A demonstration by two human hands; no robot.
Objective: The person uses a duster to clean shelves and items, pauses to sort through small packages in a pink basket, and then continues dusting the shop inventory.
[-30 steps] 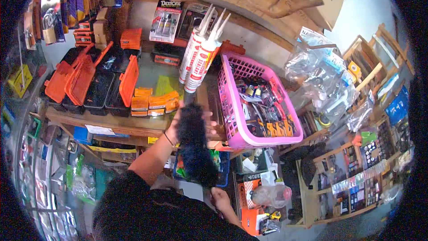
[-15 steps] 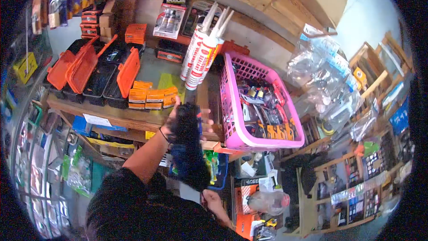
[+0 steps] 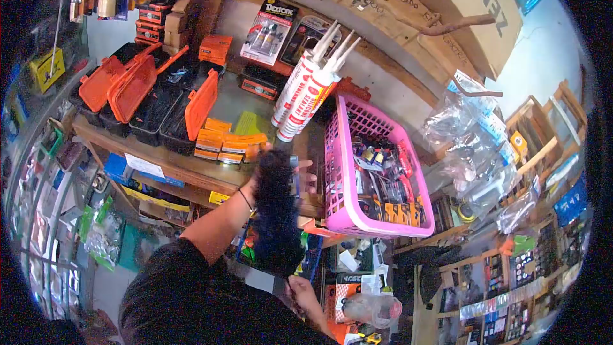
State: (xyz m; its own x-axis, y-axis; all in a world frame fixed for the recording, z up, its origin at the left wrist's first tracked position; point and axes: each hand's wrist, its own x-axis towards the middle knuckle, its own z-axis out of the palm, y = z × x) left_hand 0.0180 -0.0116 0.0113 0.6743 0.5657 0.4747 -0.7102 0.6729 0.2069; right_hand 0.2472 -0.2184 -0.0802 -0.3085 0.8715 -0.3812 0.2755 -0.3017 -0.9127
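A long black fluffy duster (image 3: 278, 217) stretches upward in front of me, below the shelf edge. My left hand (image 3: 305, 177) is behind its upper part, with the thumb on one side and the fingers past the other; the palm is hidden by the black pile. My right hand (image 3: 304, 292) is closed at the duster's lower end, where the grip itself is mostly hidden. White silicone sealant tubes (image 3: 306, 99) stand on the shelf just beyond my left hand. Small orange boxes (image 3: 225, 144) are stacked close to the left thumb.
Right of my hands, a pink basket (image 3: 357, 214) full of packaged goods overhangs the shelf (image 3: 153, 163). Black cases with orange lids (image 3: 131, 89) line the left. Plastic bags (image 3: 472, 140) hang at right, and a carton (image 3: 361, 287) sits below.
The view has shifted, so the shelf goods appear lower and mostly farther right. My left hand and the duster's upper end have moved slightly right in view; both hands keep their hold.
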